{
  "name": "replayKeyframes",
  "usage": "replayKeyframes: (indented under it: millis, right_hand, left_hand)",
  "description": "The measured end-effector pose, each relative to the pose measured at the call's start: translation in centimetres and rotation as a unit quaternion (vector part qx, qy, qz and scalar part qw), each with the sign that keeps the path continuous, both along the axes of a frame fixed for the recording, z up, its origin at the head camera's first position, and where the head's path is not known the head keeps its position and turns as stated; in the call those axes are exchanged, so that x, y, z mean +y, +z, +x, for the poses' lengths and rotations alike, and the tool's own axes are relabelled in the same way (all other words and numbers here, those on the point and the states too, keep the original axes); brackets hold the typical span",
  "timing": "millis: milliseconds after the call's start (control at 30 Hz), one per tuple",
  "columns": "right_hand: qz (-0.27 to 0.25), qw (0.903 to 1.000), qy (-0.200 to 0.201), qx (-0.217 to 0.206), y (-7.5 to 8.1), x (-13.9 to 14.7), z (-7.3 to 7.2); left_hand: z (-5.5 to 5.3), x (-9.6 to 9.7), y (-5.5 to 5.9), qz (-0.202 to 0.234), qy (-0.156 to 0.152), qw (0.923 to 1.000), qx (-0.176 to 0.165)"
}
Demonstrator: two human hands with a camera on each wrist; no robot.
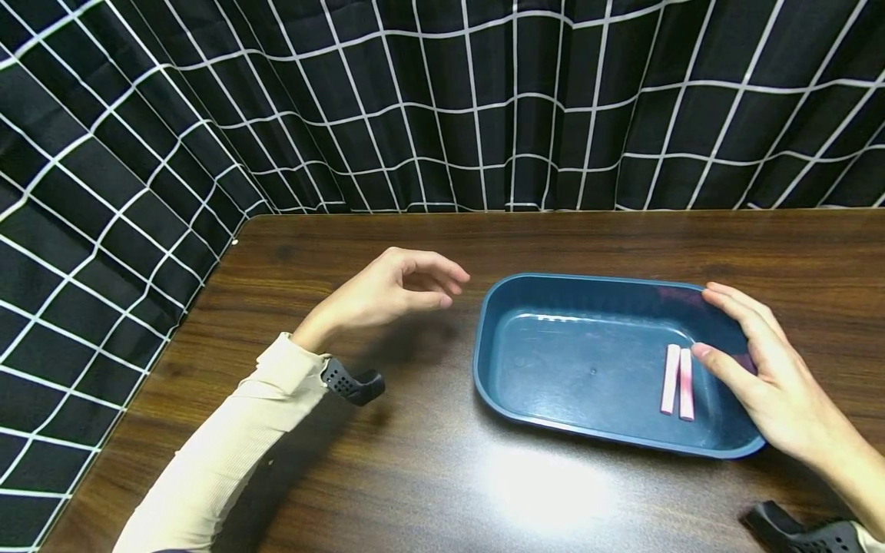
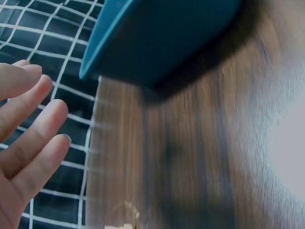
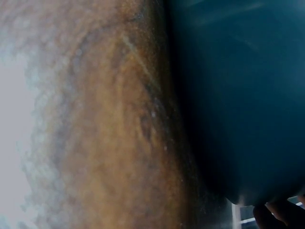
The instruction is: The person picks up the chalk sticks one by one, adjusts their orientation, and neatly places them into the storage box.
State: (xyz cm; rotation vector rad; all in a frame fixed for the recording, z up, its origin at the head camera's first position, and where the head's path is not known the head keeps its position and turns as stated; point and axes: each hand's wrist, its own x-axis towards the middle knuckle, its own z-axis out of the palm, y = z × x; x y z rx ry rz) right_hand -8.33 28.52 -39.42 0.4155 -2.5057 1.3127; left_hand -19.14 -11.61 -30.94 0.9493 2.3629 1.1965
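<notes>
A blue plastic tub (image 1: 546, 361) sits on the wooden table, and inside it towards the right two slim pale pink sticks (image 1: 669, 380) lie side by side. My right hand (image 1: 774, 376) grips the tub's right end, thumb over the inside near the sticks and fingers at the back right corner. In the right wrist view a few fingertips (image 3: 281, 212) meet the tub's outer wall (image 3: 243, 105). My left hand (image 1: 387, 288) hovers left of the tub, apart from it, fingers loosely bent and holding nothing. Its spread fingers (image 2: 40, 131) show in the left wrist view.
The brown wooden table (image 1: 415, 461) has a bright glare spot in front of the tub. A black curtain with a white grid (image 1: 442, 107) hangs along the back edge and the left side.
</notes>
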Motion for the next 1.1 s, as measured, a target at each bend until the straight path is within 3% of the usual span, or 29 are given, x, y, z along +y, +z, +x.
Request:
replayKeyframes:
  millis: [667,867,1100]
  right_hand:
    - [0.007,1.0,0.0,0.005,-0.2,0.0,-0.1]
    - [0.006,1.0,-0.001,0.001,-0.2,0.1,-0.1]
    - [0.01,0.9999,-0.003,-0.006,-0.1,0.1,0.0]
  left_hand:
    - [-1.5,-3.3,-1.7,-0.074,0.043,0.9942,0.064]
    - [-1.9,-4.0,-2.5,-0.12,0.062,0.9863,0.095]
    - [-2.3,-4.5,-3.1,-0.182,0.064,0.9707,0.143]
